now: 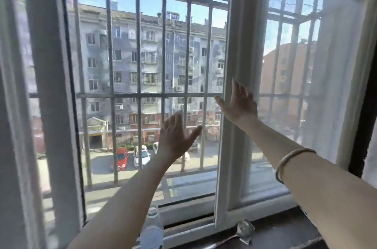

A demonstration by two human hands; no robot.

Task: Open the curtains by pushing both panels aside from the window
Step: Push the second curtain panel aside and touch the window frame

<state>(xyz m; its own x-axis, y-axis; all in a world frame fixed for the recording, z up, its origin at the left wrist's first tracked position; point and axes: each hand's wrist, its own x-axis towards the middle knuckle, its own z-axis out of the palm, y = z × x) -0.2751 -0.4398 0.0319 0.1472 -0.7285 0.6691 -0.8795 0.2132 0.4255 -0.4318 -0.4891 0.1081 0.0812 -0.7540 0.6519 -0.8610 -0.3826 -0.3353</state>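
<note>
Both hands raised, fingers spread, nothing gripped. Left hand [175,136] held before the barred glass. Right hand [238,103] pressed flat on the sheer right panel [334,77], bunched toward the window's right edge. Left panel [18,126] gathered at far left.

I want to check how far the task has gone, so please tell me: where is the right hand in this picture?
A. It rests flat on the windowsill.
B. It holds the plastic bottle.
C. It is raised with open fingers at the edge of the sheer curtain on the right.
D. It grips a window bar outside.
C: the right hand is raised, fingers spread, against the inner edge of the sheer right curtain, holding nothing.
</note>
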